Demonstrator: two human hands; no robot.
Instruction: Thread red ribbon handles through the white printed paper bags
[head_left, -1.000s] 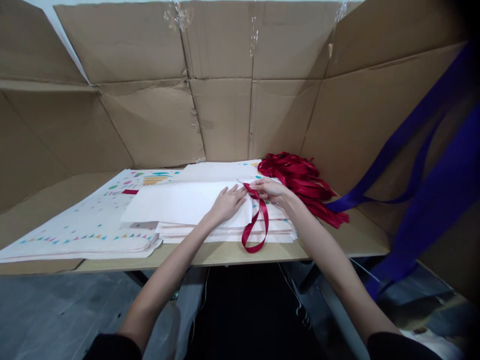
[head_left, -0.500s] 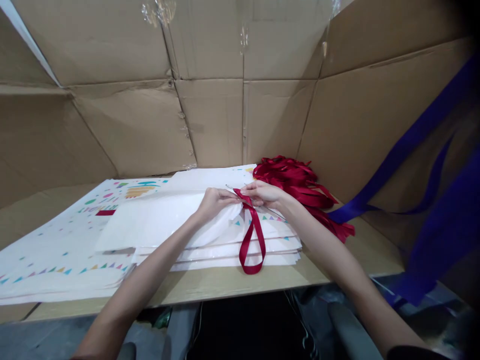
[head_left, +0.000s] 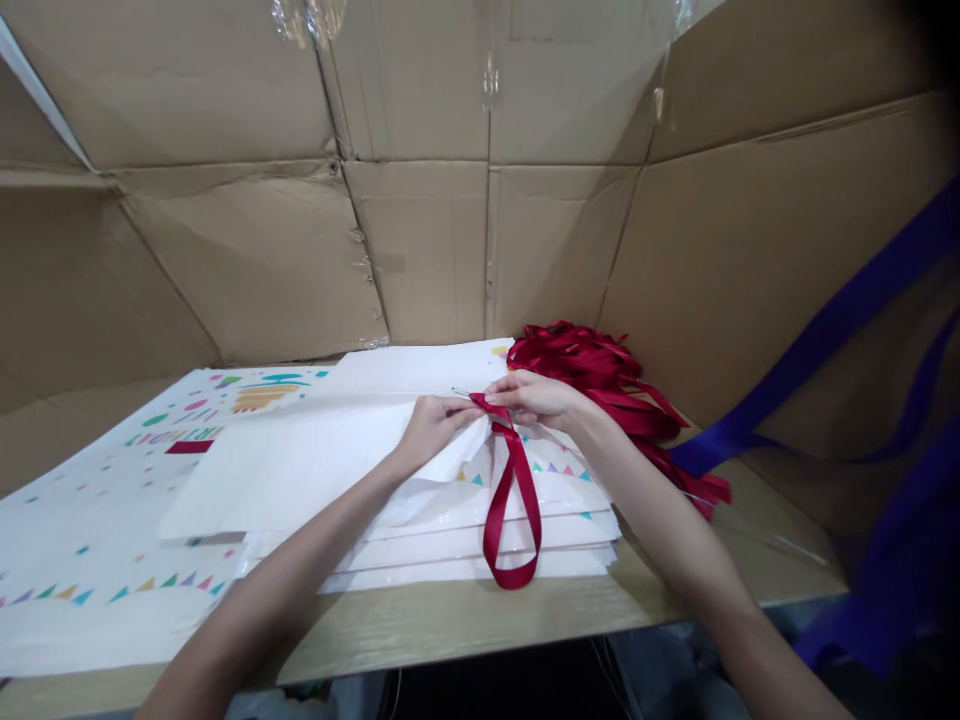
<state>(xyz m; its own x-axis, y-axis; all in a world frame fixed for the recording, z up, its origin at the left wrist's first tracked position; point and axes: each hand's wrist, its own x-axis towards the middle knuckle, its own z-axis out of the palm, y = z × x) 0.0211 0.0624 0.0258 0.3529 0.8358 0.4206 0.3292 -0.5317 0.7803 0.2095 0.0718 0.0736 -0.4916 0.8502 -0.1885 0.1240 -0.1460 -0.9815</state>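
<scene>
Ribbon (head_left: 514, 505) hangs lower in the frame now than a second ago: its red loop has slid down over the front edges of the stacked white bags (head_left: 465, 540) and its bottom curve reaches just past the lowest one, close to the table edge (head_left: 450, 625). The top sheet, flat under the left hand a second ago, is now lifted and bunched at its right corner. That suggests the work is at the corner of the top bag, with the ribbon end being fed there.

The left hand (head_left: 431, 425) is curled, fingers pressed together and pinching the raised corner of the top white sheet. The right hand (head_left: 536, 398) pinches the upper end of the ribbon against a thin metal pin or needle (head_left: 459, 392) whose tip pokes out toward upper left; I cannot tell exactly how the pin is held. The two hands almost touch at frame centre.

Room is tight behind: cardboard walls (head_left: 420, 240) close the top and both sides of the frame. A heap of red ribbons (head_left: 600, 370) lies just right of the right hand, and purple straps (head_left: 825, 340) cross the right edge. Printed sheets (head_left: 97, 520) fill the left. Open room is only toward the bottom edge, beyond the table
</scene>
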